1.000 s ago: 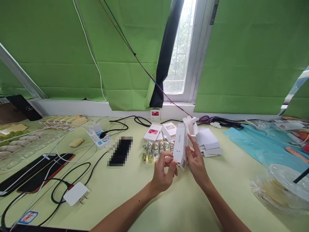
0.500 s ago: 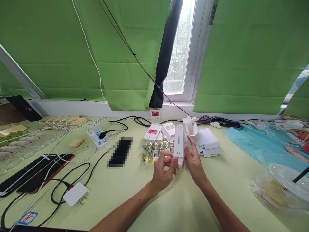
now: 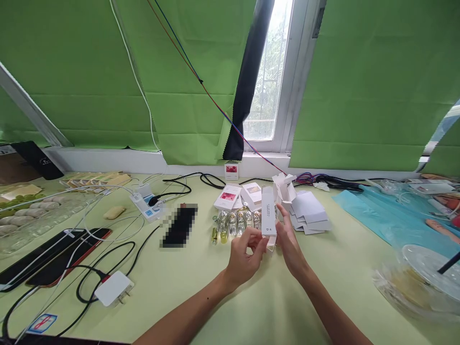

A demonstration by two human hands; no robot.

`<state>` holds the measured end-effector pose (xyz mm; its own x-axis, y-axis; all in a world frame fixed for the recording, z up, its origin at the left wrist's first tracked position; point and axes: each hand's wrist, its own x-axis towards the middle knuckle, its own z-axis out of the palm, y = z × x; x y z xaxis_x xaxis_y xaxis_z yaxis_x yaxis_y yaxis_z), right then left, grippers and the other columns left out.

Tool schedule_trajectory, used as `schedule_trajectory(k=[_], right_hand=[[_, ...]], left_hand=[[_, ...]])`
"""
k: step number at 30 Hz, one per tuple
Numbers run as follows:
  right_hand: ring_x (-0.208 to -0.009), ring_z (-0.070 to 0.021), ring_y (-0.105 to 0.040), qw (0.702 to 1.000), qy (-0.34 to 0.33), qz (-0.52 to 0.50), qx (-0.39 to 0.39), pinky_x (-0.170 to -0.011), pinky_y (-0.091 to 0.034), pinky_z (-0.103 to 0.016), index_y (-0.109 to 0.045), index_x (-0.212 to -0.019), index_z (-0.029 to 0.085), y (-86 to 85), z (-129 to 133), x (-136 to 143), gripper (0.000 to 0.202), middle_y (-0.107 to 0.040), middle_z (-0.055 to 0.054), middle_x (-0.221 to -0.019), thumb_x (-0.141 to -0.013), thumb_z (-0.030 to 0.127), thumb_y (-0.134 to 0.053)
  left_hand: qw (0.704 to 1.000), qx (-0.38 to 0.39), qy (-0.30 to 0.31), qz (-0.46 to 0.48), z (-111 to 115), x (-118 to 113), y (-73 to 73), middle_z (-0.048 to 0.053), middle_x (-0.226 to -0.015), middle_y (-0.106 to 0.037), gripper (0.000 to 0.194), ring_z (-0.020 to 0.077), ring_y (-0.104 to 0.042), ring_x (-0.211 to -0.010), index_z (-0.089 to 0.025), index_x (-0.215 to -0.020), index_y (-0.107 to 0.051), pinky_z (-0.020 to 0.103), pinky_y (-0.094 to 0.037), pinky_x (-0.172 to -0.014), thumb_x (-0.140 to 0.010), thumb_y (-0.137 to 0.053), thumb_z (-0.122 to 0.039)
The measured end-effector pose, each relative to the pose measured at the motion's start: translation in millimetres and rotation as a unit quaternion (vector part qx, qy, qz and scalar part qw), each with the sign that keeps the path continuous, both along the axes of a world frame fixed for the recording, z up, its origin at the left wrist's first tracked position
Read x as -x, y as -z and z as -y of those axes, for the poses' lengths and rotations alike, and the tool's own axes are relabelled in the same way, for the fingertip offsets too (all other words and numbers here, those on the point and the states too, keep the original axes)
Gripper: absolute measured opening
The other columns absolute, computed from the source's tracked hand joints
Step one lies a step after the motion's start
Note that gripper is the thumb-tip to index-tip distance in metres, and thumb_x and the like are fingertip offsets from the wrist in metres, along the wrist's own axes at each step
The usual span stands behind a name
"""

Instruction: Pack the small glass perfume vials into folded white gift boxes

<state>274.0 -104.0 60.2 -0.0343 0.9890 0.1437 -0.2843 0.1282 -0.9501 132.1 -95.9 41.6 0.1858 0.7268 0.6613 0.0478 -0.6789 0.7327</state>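
Both my hands hold a narrow white carton point(image 3: 268, 211) upright above the pale green table point(image 3: 201, 297). Its top flaps point(image 3: 284, 186) stand open. My left hand point(image 3: 244, 256) pinches the carton's lower end with thumb and fingertips. On the carton's right side my right hand point(image 3: 291, 242) grips it, fingers along the edge. Just behind the hands lies a row of small glass bottles point(image 3: 235, 223) with gold caps. Flat white carton blanks point(image 3: 309, 211) are stacked to the right of the carton.
Small white boxes with pink pictures point(image 3: 230, 196) lie behind the bottles. Left: a power strip point(image 3: 145, 203), cables, a white charger point(image 3: 113, 288), a red-edged phone point(image 3: 53, 256). Right: blue plastic sheet point(image 3: 381, 215) and a lidded plastic cup point(image 3: 420, 278).
The carton has turned in my hands so its narrow face points at me, and it now stands more upright. My left fingers shifted to its lower end.
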Motion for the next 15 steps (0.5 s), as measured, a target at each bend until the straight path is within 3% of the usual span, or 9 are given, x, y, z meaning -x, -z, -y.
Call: schedule_trajectory(k=[11,15], right_hand=[[-0.096,-0.0233,-0.07,0.996,-0.042,-0.074,0.013,-0.084,-0.055,-0.037,-0.011,-0.159,0.035,-2.6,-0.5,-0.8,0.091,-0.069,-0.006,-0.126,-0.09,0.052,-0.068],[-0.104,-0.0244,-0.07,0.993,-0.04,-0.102,0.034,-0.085,-0.055,-0.036,-0.017,-0.156,0.035,-1.9,-1.9,-0.7,0.091,-0.069,-0.006,-0.128,-0.086,0.051,-0.073]], left_hand=[[1.0,-0.01,-0.025,-0.001,1.6,-1.0,-0.7,-0.005,-0.056,-0.061,0.016,0.0071,-0.054,-0.042,-0.02,-0.082,-0.053,0.016,-0.043,-0.042,-0.095,-0.06,-0.025],[0.999,-0.005,-0.034,0.005,1.1,-0.7,-2.0,-0.005,-0.054,-0.06,0.02,0.0069,-0.052,-0.041,-0.02,-0.08,-0.053,0.016,-0.041,-0.04,-0.096,-0.059,-0.028]])
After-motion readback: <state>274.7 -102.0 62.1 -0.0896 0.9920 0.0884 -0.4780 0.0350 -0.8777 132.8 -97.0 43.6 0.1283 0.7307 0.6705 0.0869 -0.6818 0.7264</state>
